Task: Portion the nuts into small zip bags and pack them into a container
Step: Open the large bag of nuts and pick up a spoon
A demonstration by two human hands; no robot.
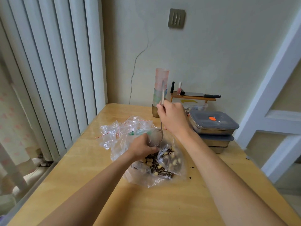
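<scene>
Spoon [160, 128] gripped upright by right hand [173, 119], tipping into small zip bag [146, 133] that left hand [141, 146] fingers pinch open above big nut bag [162, 165], catching spills, frame center.

The left hand [143, 146] is covering part of a small zip bag [150, 136], its contents blurring beyond reading; the lower container [216, 142] is hiding beneath another, and the surface [97, 201] is running off-frame.
</scene>
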